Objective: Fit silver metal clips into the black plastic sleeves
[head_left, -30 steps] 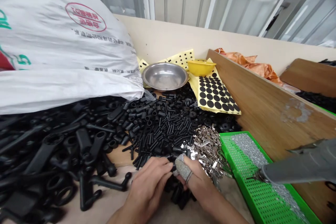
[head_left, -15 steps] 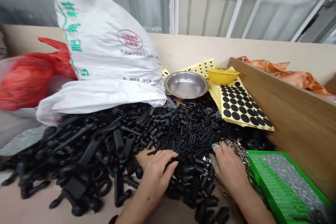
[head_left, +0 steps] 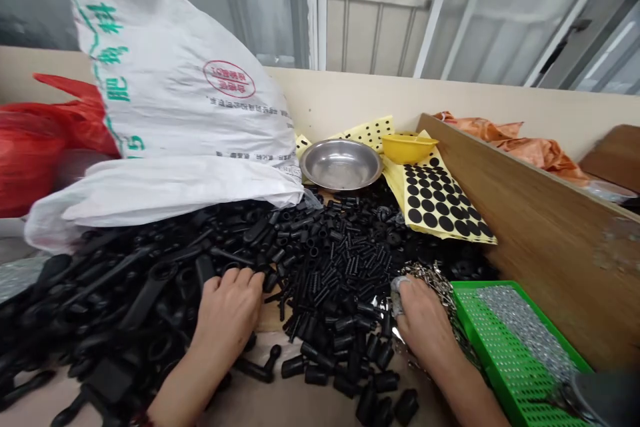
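Observation:
My left hand (head_left: 233,307) lies palm down over the pile of black crank handles (head_left: 150,293), its fingers curled down among them. Whatever it may grip is hidden under the hand. Over small shiny metal pieces (head_left: 437,283) rests my right hand (head_left: 423,313), closed, with grey wrapping (head_left: 399,293) on a finger. Its fingertips are hidden too. Between the hands lie short black cylinders (head_left: 345,340) and a heap of small black threaded studs (head_left: 345,263). A loose crank handle (head_left: 260,367) lies in front of my left hand.
A white sack (head_left: 190,93) leans at the back left, beside red plastic bags (head_left: 45,140). Behind the heap are a steel bowl (head_left: 343,165), a yellow bowl (head_left: 407,147) and sheets of black round stickers (head_left: 445,203). A green basket (head_left: 505,360) stands right, before a wooden board (head_left: 545,240).
My left hand has moved left, from the cylinders and studs to the crank handles. My right hand stays by the metal pieces. The whole view has shifted slightly.

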